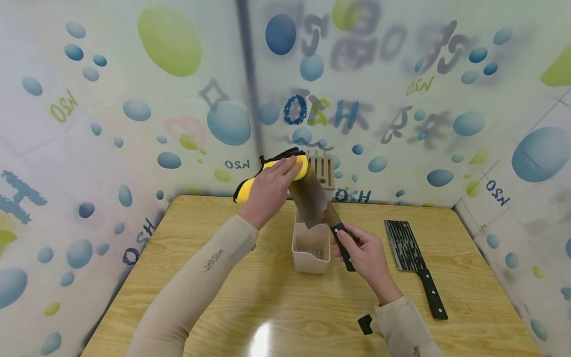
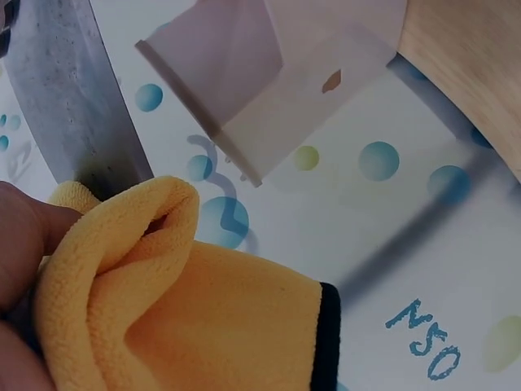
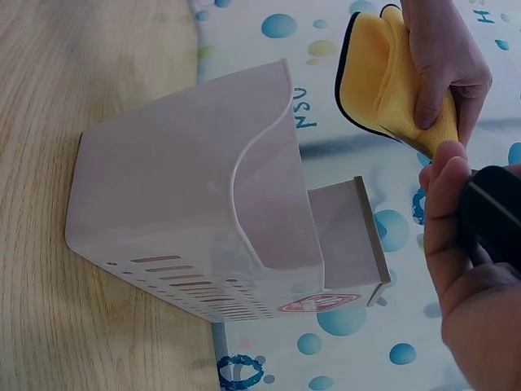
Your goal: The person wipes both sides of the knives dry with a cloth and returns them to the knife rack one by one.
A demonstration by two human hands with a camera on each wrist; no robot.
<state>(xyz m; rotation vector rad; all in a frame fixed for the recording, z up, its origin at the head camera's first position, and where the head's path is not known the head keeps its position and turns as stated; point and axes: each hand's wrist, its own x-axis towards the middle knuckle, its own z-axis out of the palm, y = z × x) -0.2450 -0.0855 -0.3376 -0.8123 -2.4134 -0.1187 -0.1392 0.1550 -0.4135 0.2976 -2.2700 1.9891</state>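
"Steel first: from my remote station I judge the held cleaver (image 1: 310,198) stiff and fairly heavy, with its weight toward the blade. State its position."

"Above the holder (image 3: 171,171): handle toward the holder's right side, blade slanting up and away. I see no contact between the two."

"Status of the fingers?"

"Right hand (image 1: 368,255): fingers wrapped round the black handle (image 1: 345,258). Left hand (image 1: 267,191): thumb and fingers pinching the yellow cloth (image 2: 228,309), which covers the blade's far end, up and left of the holder."

"Specify the grip."

"Take hold of the cleaver by the handle, full wrap. Treat the long edge as sharp and the smooth steel as slippery. At the blade, press on the flat sides through the cloth only. The cloth should be soft, light and slack: pinch a fold, with cloth between skin and edge. I rate the holder as thin, rigid plastic, light and easily knocked."

"Report the count."

"Cleavers: two, the one in hand plus a second cleaver (image 1: 407,248), lying flat on the table (image 1: 312,312) to the right of the holder. Cloths: one. Holders: one, standing on the table. Hands: two."
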